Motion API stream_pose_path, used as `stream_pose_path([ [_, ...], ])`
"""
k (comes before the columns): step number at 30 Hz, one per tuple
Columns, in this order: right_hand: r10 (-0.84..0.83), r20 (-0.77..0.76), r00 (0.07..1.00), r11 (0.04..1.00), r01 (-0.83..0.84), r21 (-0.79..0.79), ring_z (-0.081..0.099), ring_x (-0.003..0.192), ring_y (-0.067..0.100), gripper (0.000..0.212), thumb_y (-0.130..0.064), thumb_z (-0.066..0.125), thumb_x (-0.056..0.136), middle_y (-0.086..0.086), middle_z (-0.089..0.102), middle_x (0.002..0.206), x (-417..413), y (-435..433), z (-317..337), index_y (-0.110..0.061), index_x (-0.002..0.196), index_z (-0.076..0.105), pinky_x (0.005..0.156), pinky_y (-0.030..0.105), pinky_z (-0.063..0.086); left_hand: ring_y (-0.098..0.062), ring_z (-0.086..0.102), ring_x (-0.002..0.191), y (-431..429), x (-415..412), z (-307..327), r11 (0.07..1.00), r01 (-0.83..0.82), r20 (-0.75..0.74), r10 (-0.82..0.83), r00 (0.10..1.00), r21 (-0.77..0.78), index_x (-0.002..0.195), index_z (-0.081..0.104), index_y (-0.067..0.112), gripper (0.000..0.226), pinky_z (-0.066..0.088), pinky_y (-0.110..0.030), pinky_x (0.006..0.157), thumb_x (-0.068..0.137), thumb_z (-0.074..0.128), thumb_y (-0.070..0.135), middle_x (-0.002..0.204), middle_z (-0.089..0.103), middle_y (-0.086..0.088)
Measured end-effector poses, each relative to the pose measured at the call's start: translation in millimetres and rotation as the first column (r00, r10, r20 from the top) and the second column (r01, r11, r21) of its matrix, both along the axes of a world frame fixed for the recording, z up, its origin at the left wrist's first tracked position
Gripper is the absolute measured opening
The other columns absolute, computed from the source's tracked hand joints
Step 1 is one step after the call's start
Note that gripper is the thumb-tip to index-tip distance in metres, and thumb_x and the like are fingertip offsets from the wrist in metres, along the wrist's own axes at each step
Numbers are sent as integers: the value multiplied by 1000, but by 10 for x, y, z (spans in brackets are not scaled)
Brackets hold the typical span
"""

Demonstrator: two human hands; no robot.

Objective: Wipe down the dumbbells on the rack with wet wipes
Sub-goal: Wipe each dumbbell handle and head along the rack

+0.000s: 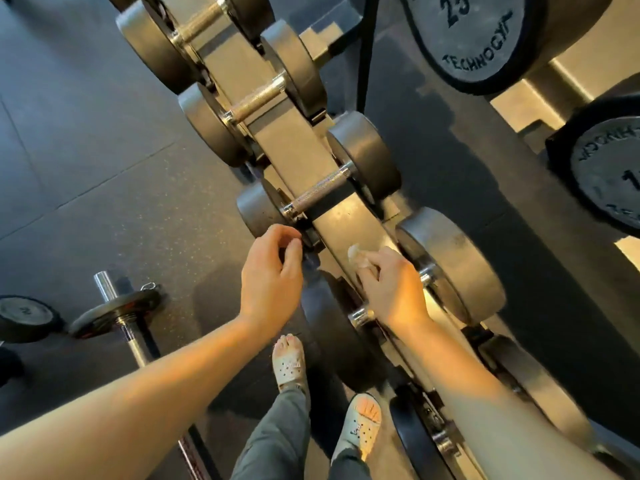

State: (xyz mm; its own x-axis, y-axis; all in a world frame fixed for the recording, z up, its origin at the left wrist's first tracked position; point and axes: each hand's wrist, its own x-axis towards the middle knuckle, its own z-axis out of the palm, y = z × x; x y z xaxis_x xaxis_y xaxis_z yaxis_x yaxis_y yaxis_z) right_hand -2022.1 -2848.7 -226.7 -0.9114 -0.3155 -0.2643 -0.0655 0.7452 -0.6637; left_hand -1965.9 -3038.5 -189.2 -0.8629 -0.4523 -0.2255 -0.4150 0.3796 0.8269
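Barbell: at the left of my view a barbell (138, 341) lies on the dark rubber floor (86, 168), with a black plate on its sleeve.
Left hand: my left hand (272, 275) hangs just beside the near-left head of the knurled dumbbell (320, 192). Its fingers curl loosely toward the thumb, and I see nothing in them.
Sandals: a pair of pale sandals (289, 365) stands on the floor near me, close to the rack's foot.
Rack: the rack (294, 140) runs from near to far through the middle of my view. Dumbbells lie across its beam, one head on each side.
Wet wipe: the wet wipe (356, 254) is a small white wad over the rack's middle beam, between the knurled dumbbell and the next one nearer. The blur keeps me from telling whether it touches the beam.
Right hand: my right hand (394, 289) pinches the wet wipe at its fingertips, back of the hand up, above the handle of the near dumbbell (453, 265).
Big dumbbells: at the far right, closer to the camera, sit the big dumbbells (478, 39), one round end marked 25.
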Motion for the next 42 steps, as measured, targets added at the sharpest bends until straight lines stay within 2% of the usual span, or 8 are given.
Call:
stream_pose_path([
  [4,-97,36,995,994,98,-47,64,89,7,18,-37,57,103,-11,68,92,-226,-487,25,-27,116,62,77,28,51,-14,60,96,-616,-412,-2,985,-86,-53,79,995,-148,102,60,26,13,54,-40,87,100,55,14,97,61,8],
  [17,317,22,948,926,-304,-224,62,111,20,36,-6,48,100,8,66,117,-762,-1111,-343,-7,131,67,95,30,50,-18,59,107,-701,-1026,-721,926,-352,52,361,931,-137,115,66,22,34,53,-42,94,106,34,27,106,65,4],
  [22,725,-241,645,687,-660,304,52,90,22,12,-14,63,94,2,54,93,-1197,-1285,-301,-13,98,74,81,38,45,-15,59,108,-699,-1020,-715,926,-346,52,357,932,-151,119,64,23,31,53,-41,96,107,36,27,109,66,5],
  [25,820,79,567,466,-742,481,48,88,19,21,-27,52,102,-3,50,90,-1517,-1630,-188,-19,86,64,81,37,38,-14,60,107,-689,-1025,-723,923,-346,55,359,932,-168,120,65,23,32,54,-41,96,106,36,27,109,66,6],
  [28,482,666,569,566,-783,259,58,68,22,26,-20,45,105,8,60,81,-1754,-2057,-223,-13,84,58,63,33,48,-14,58,107,-685,-1031,-714,926,-328,59,343,937,-185,120,65,22,31,53,-39,96,106,38,27,109,65,7],
  [32,245,876,417,549,-804,229,67,62,32,35,-25,39,108,21,66,78,-1858,-2143,-280,3,115,59,61,41,60,-13,55,106,-669,-1033,-685,926,-295,69,319,945,-237,118,64,22,28,50,-34,93,106,39,25,105,60,10],
  [37,660,346,667,589,-745,312,64,77,21,19,-22,53,101,2,63,82,-1544,-1740,-199,-17,85,61,71,36,53,-13,55,108,-659,-1042,-645,924,-279,94,312,945,-262,122,64,21,29,51,-35,96,107,40,26,111,63,5],
  [42,834,-106,541,536,-750,386,60,85,17,10,-20,58,97,-6,64,88,-1287,-1397,-107,-22,90,64,90,35,49,-13,54,108,-643,-1043,-611,920,-277,108,316,943,-276,122,63,21,28,50,-34,96,107,41,25,113,64,4],
])
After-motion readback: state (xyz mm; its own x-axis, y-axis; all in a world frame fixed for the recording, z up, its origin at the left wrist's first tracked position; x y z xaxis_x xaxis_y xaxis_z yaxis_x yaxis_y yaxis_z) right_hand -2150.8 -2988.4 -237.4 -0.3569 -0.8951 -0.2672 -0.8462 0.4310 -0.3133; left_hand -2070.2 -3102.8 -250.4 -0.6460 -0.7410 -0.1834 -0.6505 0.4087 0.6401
